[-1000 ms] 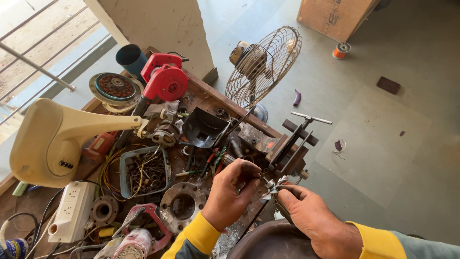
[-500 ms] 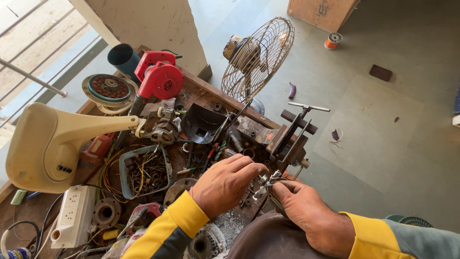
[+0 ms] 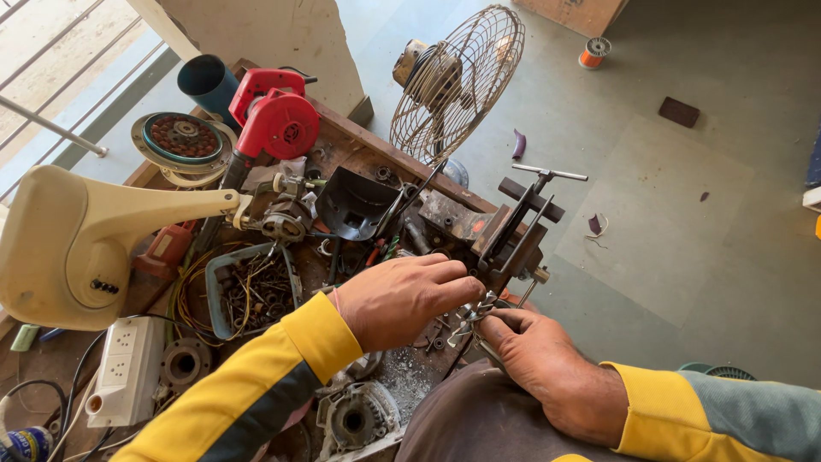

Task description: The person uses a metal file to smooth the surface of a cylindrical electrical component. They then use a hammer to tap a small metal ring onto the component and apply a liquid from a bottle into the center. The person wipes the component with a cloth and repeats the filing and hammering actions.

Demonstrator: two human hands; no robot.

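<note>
Metal part point(image 3: 473, 314): small, bright, irregular in outline, detail too fine to make out. Pinched between the fingertips of both hands at the front edge of the bench point(image 3: 359, 145), just below a rusty bench vise point(image 3: 505, 231). Left hand point(image 3: 402, 299): closed over the part from above, yellow sleeve. Right hand point(image 3: 539, 364): fingers curled on it from below, yellow cuff on a grey-green sleeve. Bench: worn wood, thickly littered. Blue tray point(image 3: 248, 291) of tangled wire and screws, left of the left hand. Cream plastic fan housing point(image 3: 77, 248), smooth, curved. Red blower point(image 3: 274, 120). White socket strip point(image 3: 124, 359). Grey cast motor casing point(image 3: 355, 419) near the left sleeve. Wire fan guard point(image 3: 457, 81), round, standing behind the bench. Floor point(image 3: 684, 257): grey-green tiles.
</note>
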